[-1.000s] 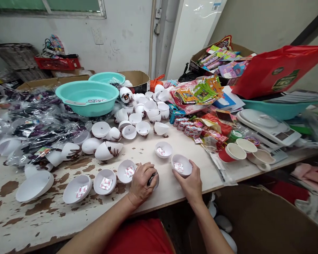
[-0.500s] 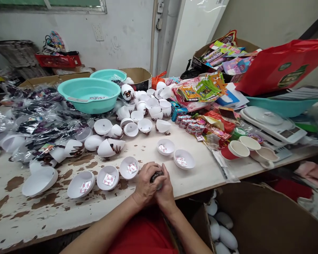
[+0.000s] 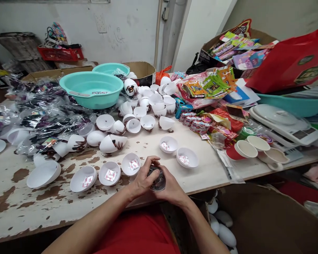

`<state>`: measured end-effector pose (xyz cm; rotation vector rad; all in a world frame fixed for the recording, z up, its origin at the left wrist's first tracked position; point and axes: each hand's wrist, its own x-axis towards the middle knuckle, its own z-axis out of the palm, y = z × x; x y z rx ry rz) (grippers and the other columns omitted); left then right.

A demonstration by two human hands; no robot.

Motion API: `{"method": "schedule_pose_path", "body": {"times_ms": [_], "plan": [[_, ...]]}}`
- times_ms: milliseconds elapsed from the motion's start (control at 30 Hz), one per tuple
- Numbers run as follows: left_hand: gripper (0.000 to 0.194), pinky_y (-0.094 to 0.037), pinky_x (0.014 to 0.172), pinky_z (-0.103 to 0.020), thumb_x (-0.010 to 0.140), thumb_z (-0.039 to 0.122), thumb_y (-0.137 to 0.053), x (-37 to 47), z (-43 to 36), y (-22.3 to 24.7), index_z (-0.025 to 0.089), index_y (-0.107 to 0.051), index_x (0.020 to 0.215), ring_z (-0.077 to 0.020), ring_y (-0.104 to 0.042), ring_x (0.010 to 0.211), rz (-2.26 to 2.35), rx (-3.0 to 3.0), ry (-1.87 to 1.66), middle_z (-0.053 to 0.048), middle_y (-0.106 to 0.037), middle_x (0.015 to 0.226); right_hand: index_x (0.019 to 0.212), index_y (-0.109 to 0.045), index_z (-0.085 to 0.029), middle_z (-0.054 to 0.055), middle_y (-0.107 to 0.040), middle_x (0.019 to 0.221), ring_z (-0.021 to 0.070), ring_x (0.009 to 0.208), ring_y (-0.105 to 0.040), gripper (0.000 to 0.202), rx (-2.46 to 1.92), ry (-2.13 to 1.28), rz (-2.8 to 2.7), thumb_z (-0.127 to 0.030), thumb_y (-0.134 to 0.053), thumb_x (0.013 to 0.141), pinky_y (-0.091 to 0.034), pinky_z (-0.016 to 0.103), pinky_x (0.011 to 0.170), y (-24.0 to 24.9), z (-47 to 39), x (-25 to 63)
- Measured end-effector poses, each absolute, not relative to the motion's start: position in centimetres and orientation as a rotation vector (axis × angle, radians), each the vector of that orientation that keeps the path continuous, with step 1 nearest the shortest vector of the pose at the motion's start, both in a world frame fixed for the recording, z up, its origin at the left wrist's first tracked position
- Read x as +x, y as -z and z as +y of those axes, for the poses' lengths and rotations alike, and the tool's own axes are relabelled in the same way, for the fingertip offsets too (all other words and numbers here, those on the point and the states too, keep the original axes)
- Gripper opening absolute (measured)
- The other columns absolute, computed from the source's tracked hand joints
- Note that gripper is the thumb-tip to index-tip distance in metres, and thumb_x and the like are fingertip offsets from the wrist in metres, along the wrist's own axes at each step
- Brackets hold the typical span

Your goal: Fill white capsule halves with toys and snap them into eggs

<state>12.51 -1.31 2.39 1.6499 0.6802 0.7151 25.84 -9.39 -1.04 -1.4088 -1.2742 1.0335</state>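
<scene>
Near the table's front edge, my left hand and my right hand are wrapped round a dark bundle in clear plastic, with the left thumb pressed on top. What the bundle contains is too small to tell. Just left of the hands, a white half shell holds a small pink-and-white packet; two more such shells lie further left. To the right of the hands are another two shells with packets.
White shells with brown prints are heaped behind. Plastic-wrapped dark items and turquoise basins stand at the left. Sweets, paper cups and a scale are at the right. An open box sits below the table edge.
My hands have opened a little around the dark bundle, so more of it shows. The right hand has shifted slightly to the right. The view has turned slightly, too.
</scene>
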Motion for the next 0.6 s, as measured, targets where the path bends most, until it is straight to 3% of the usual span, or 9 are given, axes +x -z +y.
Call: {"method": "schedule_pose_path", "body": {"times_ms": [67,133,200,267,333,500,600], "plan": [[0.036,-0.047,0.104,-0.042,0.085,0.020,-0.051,12.2,-1.3,-2.5,0.022,-0.053,0.120,-0.0233,-0.056,0.120,0.665,1.772,-0.719,-0.010,-0.061,0.124,0.132,-0.048,-0.019,0.011,-0.060,0.127,0.0297,0.111,-0.061,0.081,-1.392,-1.034,-1.219,-0.020,-0.080,0.058,-0.049,0.045,0.097,1.5,-9.0,25.5],[0.037,-0.034,0.115,-0.051,0.085,0.017,-0.049,12.2,-1.2,-2.7,0.022,-0.056,0.121,-0.0268,-0.044,0.137,0.618,1.895,-0.676,-0.012,-0.054,0.139,0.127,-0.050,-0.020,0.010,-0.062,0.123,0.0306,0.108,-0.062,0.079,-1.388,-1.003,-1.135,-0.022,-0.083,0.055,-0.050,0.047,0.096,1.9,-8.7,24.8],[0.038,-0.023,0.120,-0.057,0.086,0.016,-0.047,12.2,-1.1,-2.8,0.023,-0.058,0.122,-0.0270,-0.036,0.143,0.536,1.979,-0.569,-0.011,-0.048,0.148,0.118,-0.055,-0.021,0.008,-0.065,0.115,0.0308,0.103,-0.064,0.065,-1.369,-0.996,-1.098,-0.025,-0.081,0.059,-0.052,0.046,0.092,1.9,-8.5,24.1],[0.041,-0.018,0.121,-0.057,0.087,0.015,-0.045,12.3,-0.7,-3.2,0.023,-0.059,0.124,-0.0256,-0.038,0.142,0.455,1.993,-0.466,-0.011,-0.048,0.148,0.112,-0.056,-0.022,0.006,-0.067,0.108,0.0302,0.097,-0.066,0.053,-1.359,-1.012,-1.093,-0.026,-0.077,0.064,-0.055,0.045,0.086,1.7,-8.6,23.7],[0.045,-0.020,0.121,-0.054,0.086,0.015,-0.043,12.2,-0.1,-3.7,0.023,-0.058,0.129,-0.0248,-0.045,0.137,0.421,1.958,-0.412,-0.010,-0.053,0.144,0.114,-0.054,-0.023,0.006,-0.066,0.108,0.0297,0.096,-0.065,0.053,-1.374,-1.009,-1.103,-0.025,-0.076,0.066,-0.055,0.044,0.084,1.2,-8.8,23.6],[0.059,-0.044,0.108,-0.044,0.085,0.019,-0.046,12.3,0.3,-4.6,0.024,-0.042,0.144,-0.0250,-0.055,0.124,0.493,1.865,-0.335,-0.007,-0.058,0.136,0.113,-0.054,-0.022,0.006,-0.064,0.107,0.0288,0.098,-0.063,0.052,-1.429,-0.992,-1.181,-0.018,-0.074,0.065,-0.053,0.043,0.086,0.7,-9.4,24.0],[0.056,-0.040,0.111,-0.045,0.089,0.025,-0.050,12.9,-1.0,-3.8,0.022,-0.041,0.144,-0.0263,-0.050,0.129,0.504,2.006,-0.423,-0.011,-0.054,0.140,0.118,-0.054,-0.022,0.008,-0.064,0.113,0.0289,0.102,-0.063,0.055,-1.332,-0.988,-1.110,-0.020,-0.073,0.066,-0.053,0.041,0.088,1.2,-9.4,23.7]]}}
